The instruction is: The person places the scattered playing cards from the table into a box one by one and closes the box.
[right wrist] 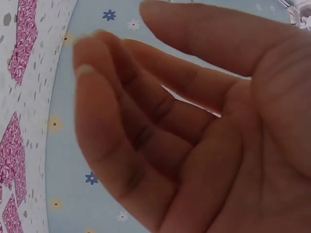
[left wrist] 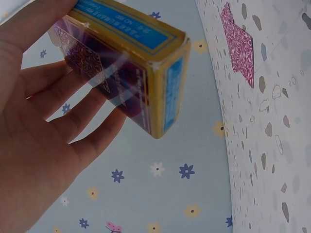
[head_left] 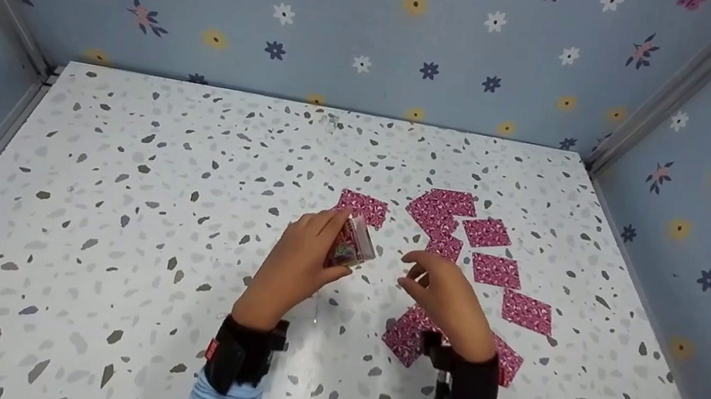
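Observation:
My left hand point(head_left: 300, 258) grips a small playing card box point(left wrist: 114, 73) between thumb and fingers, raised over the table. Gold edges, blue printed panels and a dark purple face show on the box in the left wrist view. To its right, my right hand point(head_left: 450, 297) hovers above the table with fingers loosely bent and nothing between them. Several pink-and-white patterned cards lie about it: one card point(head_left: 495, 270) and another card point(head_left: 527, 311) to its right, and a card point(head_left: 405, 336) partly under the wrist.
Beyond the left hand lies a single card point(head_left: 365, 208). Overlapping cards point(head_left: 439, 209) and a separate card point(head_left: 487, 232) lie farther back. The speckled white table point(head_left: 109, 225) meets a flowered blue wall point(head_left: 353, 35) behind, with more wall panels at both sides.

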`<state>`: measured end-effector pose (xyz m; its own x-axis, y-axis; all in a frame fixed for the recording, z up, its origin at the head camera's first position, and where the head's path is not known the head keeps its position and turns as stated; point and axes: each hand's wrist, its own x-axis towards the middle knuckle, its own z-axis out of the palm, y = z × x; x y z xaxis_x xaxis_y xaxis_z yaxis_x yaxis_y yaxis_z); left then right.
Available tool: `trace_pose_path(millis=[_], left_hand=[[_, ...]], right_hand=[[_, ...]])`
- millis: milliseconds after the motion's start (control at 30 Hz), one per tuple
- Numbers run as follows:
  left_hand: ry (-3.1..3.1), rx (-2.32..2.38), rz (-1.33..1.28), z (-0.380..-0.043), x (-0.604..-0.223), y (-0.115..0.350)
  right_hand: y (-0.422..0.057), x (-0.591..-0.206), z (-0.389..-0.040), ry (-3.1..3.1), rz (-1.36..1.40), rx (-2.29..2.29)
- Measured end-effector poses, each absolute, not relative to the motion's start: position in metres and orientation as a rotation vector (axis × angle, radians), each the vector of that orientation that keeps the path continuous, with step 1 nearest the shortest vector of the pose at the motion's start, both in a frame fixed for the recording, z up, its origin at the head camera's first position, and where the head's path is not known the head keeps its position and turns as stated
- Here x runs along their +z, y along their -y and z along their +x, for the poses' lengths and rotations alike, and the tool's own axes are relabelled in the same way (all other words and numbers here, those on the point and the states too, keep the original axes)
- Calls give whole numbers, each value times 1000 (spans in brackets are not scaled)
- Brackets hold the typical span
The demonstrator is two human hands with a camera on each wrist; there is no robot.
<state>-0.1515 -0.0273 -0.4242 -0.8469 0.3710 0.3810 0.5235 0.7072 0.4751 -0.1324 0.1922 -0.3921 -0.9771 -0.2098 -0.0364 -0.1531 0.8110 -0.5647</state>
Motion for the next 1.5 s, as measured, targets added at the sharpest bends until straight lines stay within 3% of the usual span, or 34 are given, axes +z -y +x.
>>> trace_pose_path(millis=[733, 1500], left_hand=[[2672, -877, -701, -152, -426, 27], [2671, -845, -700, -153, -425, 29]], right_hand=[[-274, -436, -158, -2662, 316, -729], [-234, -453, -164, -2685, 258, -383]])
